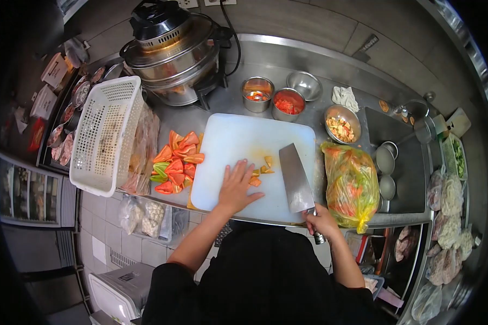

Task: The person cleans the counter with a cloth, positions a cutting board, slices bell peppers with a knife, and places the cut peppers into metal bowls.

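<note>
On the white cutting board, my left hand lies flat with its fingers spread, holding nothing. Several small orange-yellow pepper pieces are beside its fingertips. My right hand is wrapped around the handle of a cleaver, whose broad blade rests over the right part of the board. A pile of red, orange and green pepper pieces sits just left of the board. Right of the cleaver is a knotted yellow plastic bag with colourful contents.
Behind the board stand a bowl of chopped red pieces, another metal pot and an empty bowl. A bowl of pale pieces is near the sink. At left are a white basket and a large cooker.
</note>
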Motion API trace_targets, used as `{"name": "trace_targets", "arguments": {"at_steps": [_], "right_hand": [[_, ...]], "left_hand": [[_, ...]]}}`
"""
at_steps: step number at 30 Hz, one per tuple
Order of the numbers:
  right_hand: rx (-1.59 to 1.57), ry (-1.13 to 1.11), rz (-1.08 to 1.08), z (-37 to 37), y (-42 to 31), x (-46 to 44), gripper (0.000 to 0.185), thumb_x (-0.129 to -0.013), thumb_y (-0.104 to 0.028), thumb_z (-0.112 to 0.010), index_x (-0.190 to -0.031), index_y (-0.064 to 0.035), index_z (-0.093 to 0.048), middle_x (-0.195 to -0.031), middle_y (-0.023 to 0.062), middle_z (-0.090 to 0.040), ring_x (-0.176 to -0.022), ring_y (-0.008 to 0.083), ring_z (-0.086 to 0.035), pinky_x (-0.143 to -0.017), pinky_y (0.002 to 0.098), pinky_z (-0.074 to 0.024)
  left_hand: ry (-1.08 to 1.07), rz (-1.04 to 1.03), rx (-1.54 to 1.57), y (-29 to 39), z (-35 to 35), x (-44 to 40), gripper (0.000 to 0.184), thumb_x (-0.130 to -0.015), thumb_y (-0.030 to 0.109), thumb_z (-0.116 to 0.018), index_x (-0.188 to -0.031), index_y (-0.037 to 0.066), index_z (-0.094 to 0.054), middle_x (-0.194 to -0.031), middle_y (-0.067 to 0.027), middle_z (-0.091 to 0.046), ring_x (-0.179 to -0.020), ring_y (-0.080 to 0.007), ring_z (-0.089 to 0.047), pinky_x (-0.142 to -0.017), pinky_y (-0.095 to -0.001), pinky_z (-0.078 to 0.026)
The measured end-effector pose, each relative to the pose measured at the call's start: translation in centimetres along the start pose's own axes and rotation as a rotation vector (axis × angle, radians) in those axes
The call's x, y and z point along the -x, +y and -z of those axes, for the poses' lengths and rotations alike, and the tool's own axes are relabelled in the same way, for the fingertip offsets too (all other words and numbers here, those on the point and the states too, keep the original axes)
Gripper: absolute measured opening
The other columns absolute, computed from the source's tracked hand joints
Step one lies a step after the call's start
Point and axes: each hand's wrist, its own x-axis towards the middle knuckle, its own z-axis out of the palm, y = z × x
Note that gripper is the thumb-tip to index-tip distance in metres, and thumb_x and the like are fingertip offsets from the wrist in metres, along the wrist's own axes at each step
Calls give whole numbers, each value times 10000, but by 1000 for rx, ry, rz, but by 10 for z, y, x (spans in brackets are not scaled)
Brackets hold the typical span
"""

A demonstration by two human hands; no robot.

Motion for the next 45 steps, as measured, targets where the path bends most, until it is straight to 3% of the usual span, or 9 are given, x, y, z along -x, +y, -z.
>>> {"name": "trace_targets", "arguments": {"at_steps": [4, 10, 23, 25, 27, 31, 35, 38, 45], "right_hand": [[-33, -123, -60, -16, -4, -6, 147, -940, -130, -617, -1049, -53, -558, -613, 24, -564, -465, 132, -563, -455, 295, -453], [-62, -277, 9, -46, -18, -38, 180, -963, -145, -636, -1086, -57, -538, -642, 29, -556, -467, 136, -548, -474, 284, -452], [-213, -39, 180, -9, -196, -122, 122, -941, -127, -623, -1022, -68, -554, -627, 33, -553, -450, 143, -533, -434, 303, -430], [-217, 8, 152, -10, -185, -108, 109, -945, -114, -615, -1019, -61, -556, -636, 34, -554, -458, 148, -540, -430, 309, -426], [-133, 139, 135, -9, -157, -76, 105, -939, -99, -606, -1021, -50, -561, -642, 35, -553, -469, 151, -549, -437, 315, -433], [-106, 72, 41, 1, -78, -27, 145, -958, -131, -600, -1077, -55, -570, -653, 30, -572, -485, 144, -567, -457, 308, -434], [-185, -64, 16, -10, -43, -24, 139, -940, -106, -605, -1066, -55, -574, -653, 30, -566, -483, 146, -563, -455, 308, -434], [-215, -58, -21, -29, -34, -44, 124, -925, -73, -619, -1041, -67, -574, -663, 34, -558, -479, 150, -544, -454, 307, -434], [-261, -33, -31, -33, -24, -58, 145, -940, -106, -661, -1056, -69, -582, -654, 35, -571, -474, 155, -550, -451, 301, -435]], "left_hand": [[66, 110, 50, 16, -41, -39, 707, -980, 359, -656, -1553, 46, -383, -1610, -228, -361, -1494, -367, -356, -1237, -477, -268], [294, 314, 465, 17, -59, -77, 455, -1040, 231, -548, -1409, -34, -539, -1538, -244, -457, -1428, -398, -432, -1195, -454, -351], [498, -49, 453, -48, 3, -320, 417, -1042, 303, -567, -1322, 2, -643, -1375, -219, -627, -1285, -374, -589, -1087, -404, -456], [73, 122, 392, -72, -7, -332, 405, -1021, 353, -599, -1302, 72, -674, -1255, -191, -696, -1167, -351, -659, -1012, -405, -500], [182, 0, 279, -90, -8, -330, 379, -999, 367, -631, -1261, 103, -704, -1185, -171, -723, -1093, -334, -689, -957, -407, -522], [198, 164, 498, -90, 41, -308, 379, -981, 390, -629, -1169, 80, -738, -1224, -174, -704, -1162, -346, -651, -983, -424, -508], [186, -28, 93, -96, 21, -265, 282, -974, 340, -655, -1062, 93, -757, -1083, -122, -744, -1057, -315, -687, -970, -459, -505], [29, -22, -128, -97, 5, -250, 176, -949, 284, -658, -1029, 161, -754, -1053, -65, -736, -1095, -230, -653, -1071, -640, -329], [117, 74, -64, -38, -6, -244, 174, -962, 180, -595, -1046, 74, -704, -1078, -143, -716, -1066, -320, -662, -978, -505, -489]]}}
